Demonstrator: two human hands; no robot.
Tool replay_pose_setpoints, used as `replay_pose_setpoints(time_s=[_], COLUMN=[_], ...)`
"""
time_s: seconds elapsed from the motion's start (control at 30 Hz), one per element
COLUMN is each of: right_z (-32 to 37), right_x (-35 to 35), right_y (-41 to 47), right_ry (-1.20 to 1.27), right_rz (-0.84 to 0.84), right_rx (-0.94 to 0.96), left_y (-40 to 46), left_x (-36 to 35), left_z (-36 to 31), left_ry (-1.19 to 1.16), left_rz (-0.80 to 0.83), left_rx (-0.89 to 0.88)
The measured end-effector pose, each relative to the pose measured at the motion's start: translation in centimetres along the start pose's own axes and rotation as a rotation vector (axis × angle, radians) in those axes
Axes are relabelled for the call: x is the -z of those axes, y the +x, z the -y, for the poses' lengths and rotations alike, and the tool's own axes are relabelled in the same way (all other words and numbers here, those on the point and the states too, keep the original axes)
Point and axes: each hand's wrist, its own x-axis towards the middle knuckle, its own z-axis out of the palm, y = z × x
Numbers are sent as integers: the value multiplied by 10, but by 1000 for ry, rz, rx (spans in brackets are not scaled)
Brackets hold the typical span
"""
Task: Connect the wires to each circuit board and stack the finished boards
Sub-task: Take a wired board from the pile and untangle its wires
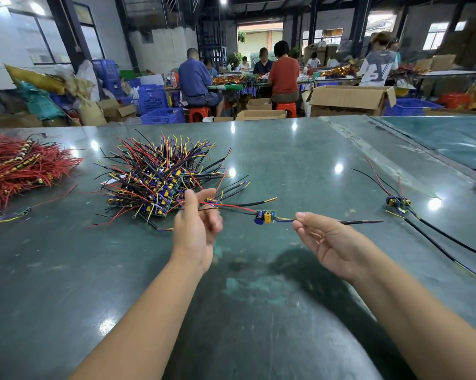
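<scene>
Single view, head-worn, wide-angle. Looks forward and down over a green table (286, 160) from the person's seat; both forearms enter from the bottom edge, left hand (197, 229) and right hand (324, 242) close, at centre frame. Table fills the lower two thirds. Upper third takes in the workshop beyond, seated workers (283, 72) well away. Straight edges bow near the frame borders

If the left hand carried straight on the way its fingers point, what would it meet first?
Probably the big pile of wired boards. The left hand points up and away while pinching a red wire; the pile lies just beyond, though depth is unclear.
</scene>
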Motion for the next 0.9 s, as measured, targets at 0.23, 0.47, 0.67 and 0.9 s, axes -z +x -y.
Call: replay_pose_setpoints(time_s=[0.23,0.47,0.67,0.9], right_z=[2,-4,-5,-10], right_x=[-1,-4,-3,-4], right_y=[-3,-4,-5,-6], right_ry=[169,0,12,-77], right_rz=[-43,54,52,39], right_rx=[-97,-118,-134,30], left_y=[-19,-17,-20,-26], left_x=[-12,-12,-13,-17], left_z=[14,16,16,16], left_ry=[179,162,251,364], left_rz=[428,377,408,398], left_rx=[121,22,-66,-54])
